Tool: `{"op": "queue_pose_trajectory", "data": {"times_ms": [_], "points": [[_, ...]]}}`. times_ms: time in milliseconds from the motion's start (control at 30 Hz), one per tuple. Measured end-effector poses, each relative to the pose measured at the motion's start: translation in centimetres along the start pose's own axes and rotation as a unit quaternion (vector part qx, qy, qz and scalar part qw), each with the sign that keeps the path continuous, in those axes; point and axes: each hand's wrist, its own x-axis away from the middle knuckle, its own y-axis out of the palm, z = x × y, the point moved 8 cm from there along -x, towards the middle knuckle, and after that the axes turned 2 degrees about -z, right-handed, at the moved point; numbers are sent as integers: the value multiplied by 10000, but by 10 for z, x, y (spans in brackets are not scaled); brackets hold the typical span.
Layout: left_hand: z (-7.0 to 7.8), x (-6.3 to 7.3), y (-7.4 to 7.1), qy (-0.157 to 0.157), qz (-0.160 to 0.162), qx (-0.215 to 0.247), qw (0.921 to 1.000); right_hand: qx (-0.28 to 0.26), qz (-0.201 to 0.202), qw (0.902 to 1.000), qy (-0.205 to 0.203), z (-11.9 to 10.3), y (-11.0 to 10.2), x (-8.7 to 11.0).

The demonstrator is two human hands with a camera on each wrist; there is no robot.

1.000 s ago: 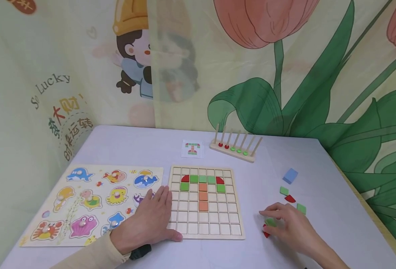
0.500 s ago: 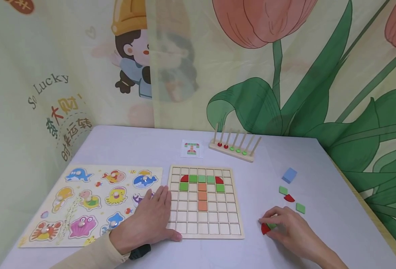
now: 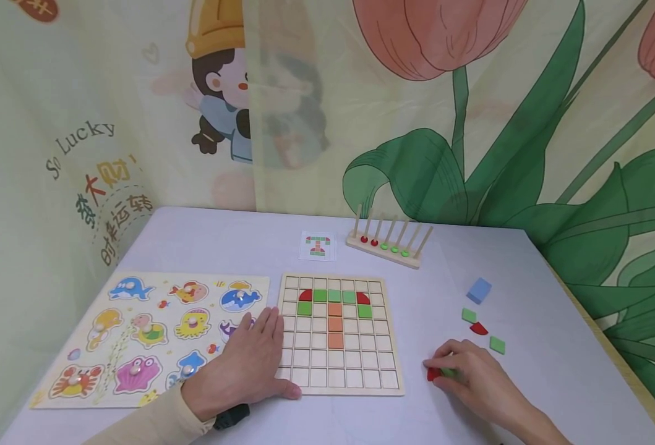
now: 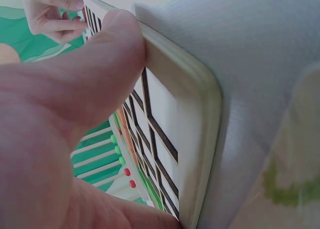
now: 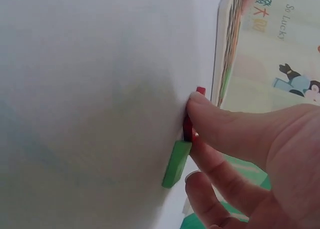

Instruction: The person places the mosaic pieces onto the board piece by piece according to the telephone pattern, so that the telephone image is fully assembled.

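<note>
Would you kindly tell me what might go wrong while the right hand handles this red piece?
The right hand pinches the red piece close beside a green piece, so it might drag that along. The left hand rests on the edge of the board; an uneven press could perhaps jolt the orange tiles.

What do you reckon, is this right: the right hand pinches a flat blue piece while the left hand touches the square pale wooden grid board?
Wrong colour: the right wrist view shows the right hand pinching a flat red piece, while the left hand touches the grid board.
</note>
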Motion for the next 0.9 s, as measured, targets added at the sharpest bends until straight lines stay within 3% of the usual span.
{"op": "queue_pose_trajectory", "data": {"times_ms": [200, 600, 767, 900], "points": [[1, 1, 0, 20, -4, 15, 10000, -195, 77, 9995, -215, 4, -1, 3], [1, 1, 0, 3, -14, -12, 10000, -7, 267, 9992, -310, -8, -3, -4], [0, 1, 0, 2, -18, -19, 10000, 112, 116, 9994, -297, -14, -1, -9], [0, 1, 0, 9, -6, -26, 10000, -172, 23, 9981, -594, -25, -2, -16]]}}
